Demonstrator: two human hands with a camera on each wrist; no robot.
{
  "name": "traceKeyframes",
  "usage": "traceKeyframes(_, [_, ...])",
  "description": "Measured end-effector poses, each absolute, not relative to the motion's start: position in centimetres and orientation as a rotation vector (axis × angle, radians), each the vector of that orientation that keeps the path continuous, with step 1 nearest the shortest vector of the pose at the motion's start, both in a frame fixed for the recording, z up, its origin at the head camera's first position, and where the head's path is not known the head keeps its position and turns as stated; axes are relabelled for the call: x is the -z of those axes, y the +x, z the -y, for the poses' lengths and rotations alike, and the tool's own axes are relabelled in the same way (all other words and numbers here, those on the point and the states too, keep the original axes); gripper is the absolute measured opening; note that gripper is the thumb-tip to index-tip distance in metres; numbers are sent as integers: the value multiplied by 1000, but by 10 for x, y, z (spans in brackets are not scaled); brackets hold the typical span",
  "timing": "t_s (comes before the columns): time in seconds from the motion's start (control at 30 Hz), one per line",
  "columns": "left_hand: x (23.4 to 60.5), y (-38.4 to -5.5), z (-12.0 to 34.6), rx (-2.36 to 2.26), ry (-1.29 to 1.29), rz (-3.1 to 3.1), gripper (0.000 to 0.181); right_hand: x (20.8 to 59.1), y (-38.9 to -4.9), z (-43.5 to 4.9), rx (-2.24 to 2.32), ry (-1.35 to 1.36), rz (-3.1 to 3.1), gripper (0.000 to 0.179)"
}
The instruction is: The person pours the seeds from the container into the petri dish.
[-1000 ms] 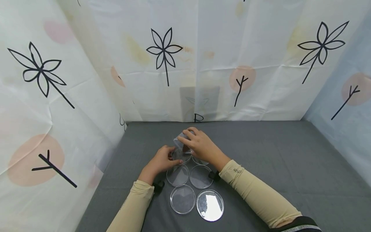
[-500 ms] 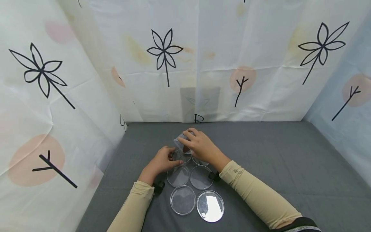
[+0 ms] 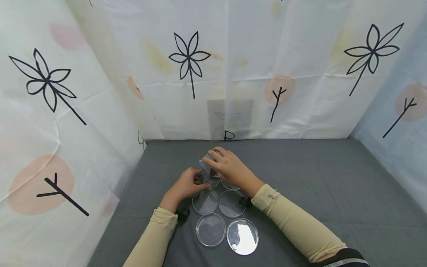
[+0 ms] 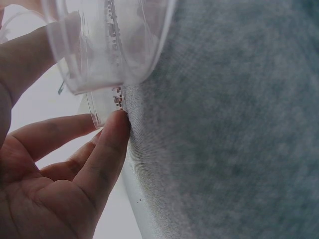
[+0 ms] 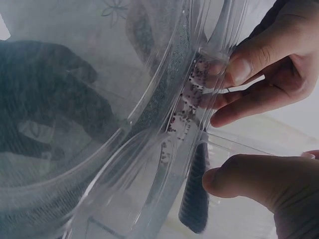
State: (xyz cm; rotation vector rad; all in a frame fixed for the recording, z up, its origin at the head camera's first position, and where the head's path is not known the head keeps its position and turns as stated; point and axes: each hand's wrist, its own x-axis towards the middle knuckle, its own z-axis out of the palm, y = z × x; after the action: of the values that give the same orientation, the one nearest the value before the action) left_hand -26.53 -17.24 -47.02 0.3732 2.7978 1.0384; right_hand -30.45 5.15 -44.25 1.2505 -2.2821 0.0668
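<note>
My left hand holds the far-left petri dish by its sides, thumb on the near side and fingers round the far side. Inside that clear dish lie many tiny dark and reddish beads, also seen through its wall in the left wrist view. Just above it, my right hand grips a clear plastic box, tilted down toward the dish. The right thumb presses the box's side, and a dark ribbed shape shows beside it.
Several clear petri dishes stand in two columns toward me, among them a middle-left dish, a middle-right dish, a near-left dish and a shiny near-right dish. Grey cloth covers the table, with patterned curtains behind.
My right hand and the tilted box have shifted very slightly left over the dish. The left hand stays in place.
</note>
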Motion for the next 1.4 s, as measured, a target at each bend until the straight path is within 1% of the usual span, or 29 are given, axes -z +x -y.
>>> traceKeyframes(0.27, [470, -265, 172, -1037, 378, -2811, 74, 444, -304, -50, -56, 1237, 2269, 69])
traceKeyframes(0.5, [471, -264, 171, -1072, 369, -2795, 75, 443, -304, -53, -111, 1217, 2302, 68])
traceKeyframes(0.77, [473, -265, 170, -1091, 349, -2784, 75, 445, -310, -65, -240, 1066, 2439, 85])
traceKeyframes(0.97, [473, -265, 170, -1079, 356, -2797, 74, 446, -314, -82, -554, 887, 2561, 93])
traceKeyframes(1.23, [472, -263, 171, -1071, 357, -2806, 74, 446, -315, -113, -1302, 609, 2570, 97])
traceKeyframes(1.4, [470, -262, 173, -1076, 360, -2793, 74, 443, -313, -136, -1484, 446, 2585, 97])
